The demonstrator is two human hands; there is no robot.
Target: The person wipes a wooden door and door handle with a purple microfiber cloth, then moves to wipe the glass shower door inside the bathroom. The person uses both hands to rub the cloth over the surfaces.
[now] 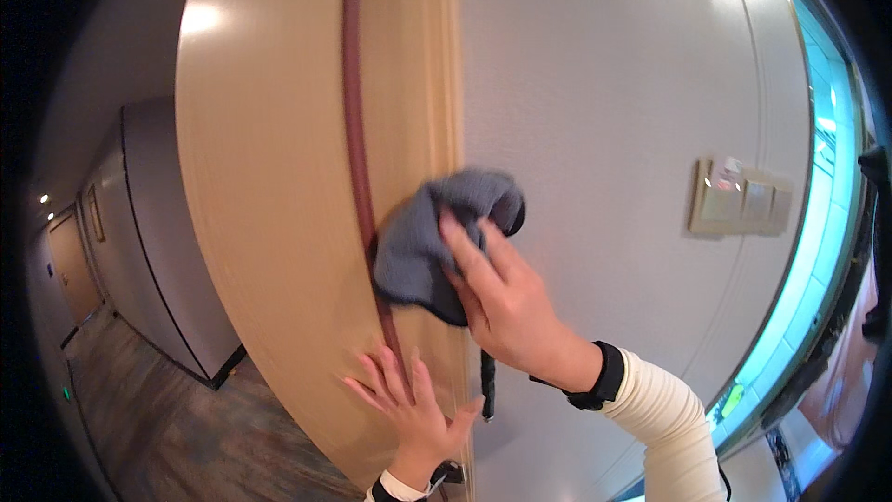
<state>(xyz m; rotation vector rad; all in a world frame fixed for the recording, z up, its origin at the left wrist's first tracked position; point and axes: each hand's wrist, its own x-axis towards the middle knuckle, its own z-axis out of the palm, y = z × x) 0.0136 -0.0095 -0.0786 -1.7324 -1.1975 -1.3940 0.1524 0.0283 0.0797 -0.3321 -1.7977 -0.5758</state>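
Observation:
A grey cloth (425, 251) with a dark edge lies pressed against the wooden door frame (408, 118), partly over the dark red strip (353, 70) that runs along it. My right hand (505, 293) grips the cloth with bent fingers; a black band circles that wrist. Lower down, my left hand (418, 404) is spread with fingers apart over the light wooden door (265, 153) and the strip, holding nothing. Whether its fingertips touch the wood, I cannot tell. The hands are blurred slightly.
To the right is a grey wall (599, 118) with a switch panel (742, 199). A black rod-like thing (488, 387) hangs below my right hand. At the left, a carpeted corridor (202, 432) leads to a far door (74, 268). A bright turquoise tiled area (822, 244) shows at far right.

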